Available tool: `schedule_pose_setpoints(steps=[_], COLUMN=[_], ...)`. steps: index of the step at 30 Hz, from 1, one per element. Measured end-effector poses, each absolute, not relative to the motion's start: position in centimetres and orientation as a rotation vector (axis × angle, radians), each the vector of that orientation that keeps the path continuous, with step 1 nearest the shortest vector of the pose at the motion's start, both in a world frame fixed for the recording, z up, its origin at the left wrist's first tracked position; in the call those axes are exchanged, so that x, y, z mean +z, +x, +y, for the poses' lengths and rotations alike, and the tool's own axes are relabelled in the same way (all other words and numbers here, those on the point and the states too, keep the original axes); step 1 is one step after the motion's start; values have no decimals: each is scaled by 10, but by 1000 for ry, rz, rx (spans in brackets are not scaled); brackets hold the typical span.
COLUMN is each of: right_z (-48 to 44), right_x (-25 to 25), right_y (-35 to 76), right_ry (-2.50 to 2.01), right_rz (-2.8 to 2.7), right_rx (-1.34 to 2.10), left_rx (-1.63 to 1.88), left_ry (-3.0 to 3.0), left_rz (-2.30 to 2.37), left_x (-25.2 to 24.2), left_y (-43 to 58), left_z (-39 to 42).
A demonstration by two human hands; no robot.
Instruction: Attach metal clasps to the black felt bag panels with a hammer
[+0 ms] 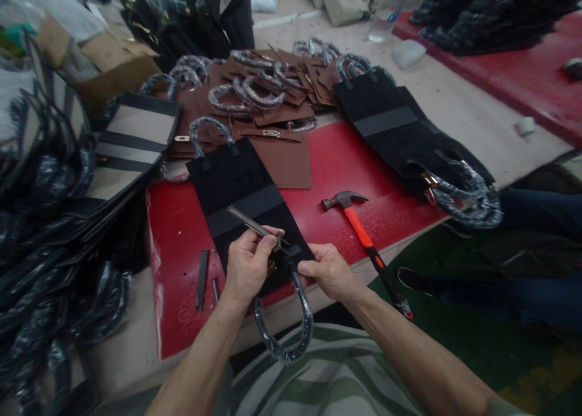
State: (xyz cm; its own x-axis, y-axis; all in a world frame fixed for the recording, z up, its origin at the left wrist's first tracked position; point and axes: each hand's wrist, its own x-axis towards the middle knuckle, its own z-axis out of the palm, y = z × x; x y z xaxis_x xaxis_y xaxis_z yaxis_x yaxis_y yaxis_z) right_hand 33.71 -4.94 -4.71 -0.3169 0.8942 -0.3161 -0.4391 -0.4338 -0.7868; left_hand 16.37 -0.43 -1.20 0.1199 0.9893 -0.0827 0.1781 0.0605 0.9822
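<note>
A flat black handbag panel (pixel 243 173), with a plastic-wrapped handle at each end, lies across the red board in front of me. My left hand (pixel 249 261) is closed around a slim metal tool (pixel 248 220) with thin prongs at its near end, just over the panel; its exact kind is hard to make out. Thumb and fingers of my right hand (pixel 328 270) pinch the panel's right edge beside the base of the near handle (pixel 307 310). That handle hangs over the table edge towards me.
A claw hammer (pixel 357 222) lies right, its grip past the table edge. Two metal bars, one a flat bar (pixel 202 279), rest at left. Brown bag panels (pixel 286 161) are piled behind. Black bag pieces (pixel 382 113) lie right; more are stacked left. A person's leg (pixel 500 295) shows at right.
</note>
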Motion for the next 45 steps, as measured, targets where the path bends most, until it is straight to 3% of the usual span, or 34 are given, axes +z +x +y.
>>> schedule_pose_setpoints(steps=[28, 45], right_z=[-49, -34], right_x=[-44, -22], right_y=[334, 304], right_ry=[-1004, -1534], right_rz=[-822, -629], right_rx=[1833, 1672], left_rx=[1066, 978], left_ry=[1610, 1356], left_rz=[1341, 1303], left_x=[-10, -17], left_y=[171, 162], left_z=[-14, -4])
